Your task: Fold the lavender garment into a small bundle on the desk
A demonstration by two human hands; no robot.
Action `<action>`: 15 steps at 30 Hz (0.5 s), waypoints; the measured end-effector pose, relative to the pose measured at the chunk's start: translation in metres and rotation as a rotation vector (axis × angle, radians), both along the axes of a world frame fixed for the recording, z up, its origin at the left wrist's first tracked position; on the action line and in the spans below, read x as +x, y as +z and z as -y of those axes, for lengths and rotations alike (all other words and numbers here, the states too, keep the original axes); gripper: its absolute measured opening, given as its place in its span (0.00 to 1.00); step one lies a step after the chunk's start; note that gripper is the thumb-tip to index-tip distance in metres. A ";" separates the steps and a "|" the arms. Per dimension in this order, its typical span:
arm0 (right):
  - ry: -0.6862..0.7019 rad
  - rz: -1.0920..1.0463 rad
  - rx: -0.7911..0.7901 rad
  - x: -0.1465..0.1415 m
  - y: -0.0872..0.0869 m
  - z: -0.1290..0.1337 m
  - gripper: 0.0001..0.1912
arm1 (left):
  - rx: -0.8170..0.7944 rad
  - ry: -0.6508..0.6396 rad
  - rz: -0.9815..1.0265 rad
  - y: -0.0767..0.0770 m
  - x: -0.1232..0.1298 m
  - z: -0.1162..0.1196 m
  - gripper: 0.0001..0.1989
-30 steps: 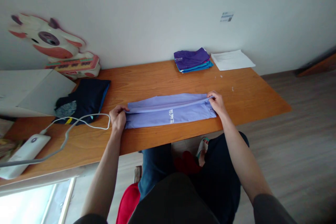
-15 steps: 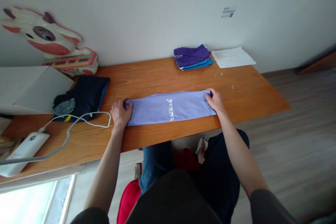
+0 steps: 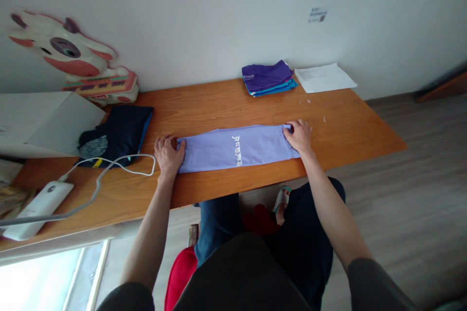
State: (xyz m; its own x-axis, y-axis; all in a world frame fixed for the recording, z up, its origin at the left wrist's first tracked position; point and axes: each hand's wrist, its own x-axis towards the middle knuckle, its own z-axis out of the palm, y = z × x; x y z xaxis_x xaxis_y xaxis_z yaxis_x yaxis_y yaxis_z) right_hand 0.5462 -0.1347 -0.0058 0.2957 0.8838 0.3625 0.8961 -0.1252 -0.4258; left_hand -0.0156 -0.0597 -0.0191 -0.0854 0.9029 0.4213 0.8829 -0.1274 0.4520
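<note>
A lavender T-shirt, folded into a long flat strip, lies along the front of the wooden table, with a column of white printed characters across its middle. At its left end my left hand is closed around the edge, thumb on the fabric and fingers curled down at the side. My right hand holds the upper corner of the right end, thumb and forefinger on the cloth, the other fingers bent outward over the tabletop. What lies under the fingertips is hidden.
A stack of folded clothes and white papers lie by the wall. To the left are dark folded clothing, a white box, a cow-shaped toy keyboard and a white power bank with a cable.
The right-hand fingers have lifted and spread slightly outward at the corner. The shirt and my left hand stay in place; the whole view has shifted a little.
</note>
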 end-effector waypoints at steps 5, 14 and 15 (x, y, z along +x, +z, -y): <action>0.045 -0.004 0.002 0.005 -0.004 -0.001 0.11 | 0.005 -0.018 0.025 -0.003 -0.006 -0.003 0.13; -0.050 -0.001 0.061 -0.002 0.002 0.001 0.17 | -0.065 0.018 0.242 0.000 -0.004 0.000 0.20; -0.063 0.005 0.055 -0.002 0.002 0.001 0.15 | -0.061 0.018 0.249 0.001 -0.004 0.000 0.20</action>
